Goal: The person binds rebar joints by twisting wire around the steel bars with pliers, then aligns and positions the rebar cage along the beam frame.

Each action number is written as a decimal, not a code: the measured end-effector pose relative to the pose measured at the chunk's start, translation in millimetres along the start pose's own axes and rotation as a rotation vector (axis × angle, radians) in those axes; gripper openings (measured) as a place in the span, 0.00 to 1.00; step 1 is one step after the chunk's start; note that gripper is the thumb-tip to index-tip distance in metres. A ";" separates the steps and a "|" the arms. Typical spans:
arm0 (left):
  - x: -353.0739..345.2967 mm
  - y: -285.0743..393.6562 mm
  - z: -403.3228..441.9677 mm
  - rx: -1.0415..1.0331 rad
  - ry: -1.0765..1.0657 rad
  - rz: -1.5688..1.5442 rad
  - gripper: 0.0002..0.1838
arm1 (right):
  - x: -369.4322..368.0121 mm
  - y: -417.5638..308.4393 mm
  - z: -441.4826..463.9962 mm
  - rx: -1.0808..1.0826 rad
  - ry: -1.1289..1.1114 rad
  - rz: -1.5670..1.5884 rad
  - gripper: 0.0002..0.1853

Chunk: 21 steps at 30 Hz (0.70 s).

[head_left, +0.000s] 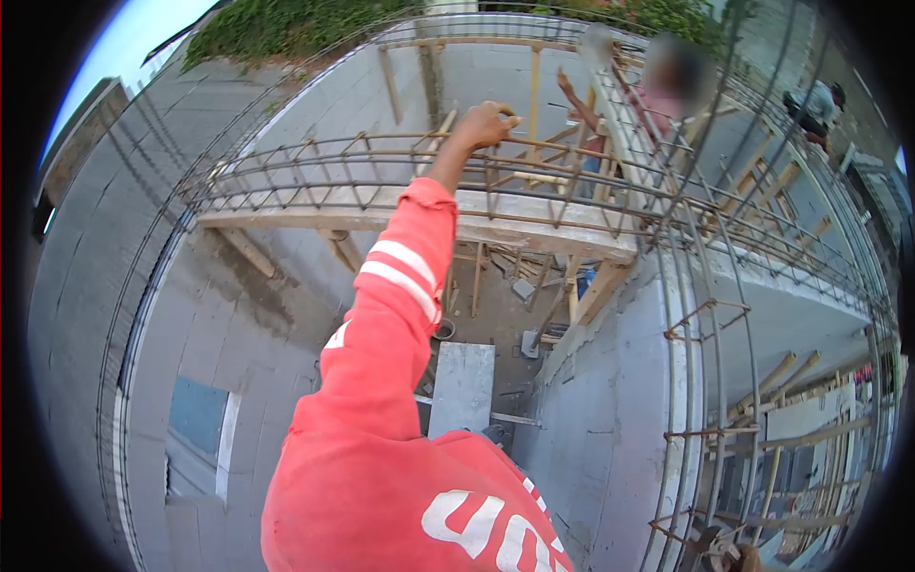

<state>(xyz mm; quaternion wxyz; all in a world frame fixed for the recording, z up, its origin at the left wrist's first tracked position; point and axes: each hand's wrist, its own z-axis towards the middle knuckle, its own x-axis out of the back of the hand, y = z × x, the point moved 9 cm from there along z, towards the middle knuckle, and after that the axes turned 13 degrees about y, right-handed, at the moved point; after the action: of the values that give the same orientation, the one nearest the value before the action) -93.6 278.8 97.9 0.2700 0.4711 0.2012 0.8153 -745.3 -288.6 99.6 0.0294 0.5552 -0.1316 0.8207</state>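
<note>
My left hand (486, 124) reaches forward in a red sleeve. Its curled fingers close round a top bar of the rebar cage (381, 157), which lies along a concrete-coloured beam or board (534, 232). At the bottom right edge, part of my right hand (749, 561) shows, closed on a pair of pincers (717, 547). The pincers are beside upright-looking rebar (710, 381) on the right wall; the frame edge cuts off most of that hand.
Block walls (610, 400) enclose a deep space with a board (461, 386) and scattered timber below. A co-worker (667, 91) stands beyond the cage at upper right, one arm raised. Another person (820, 105) is farther right. Timber props (777, 381) stand at lower right.
</note>
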 end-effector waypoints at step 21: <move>-3.9 2.3 -0.4 0.004 -0.027 -0.026 0.20 | -7.9 27.2 -6.4 -0.015 0.085 0.190 0.23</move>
<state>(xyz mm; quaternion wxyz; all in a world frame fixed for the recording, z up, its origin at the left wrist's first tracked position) -92.9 274.5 96.5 0.2824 0.4798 0.2055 0.8049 -753.3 -312.4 85.1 -0.0390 0.5049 -0.1885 0.8415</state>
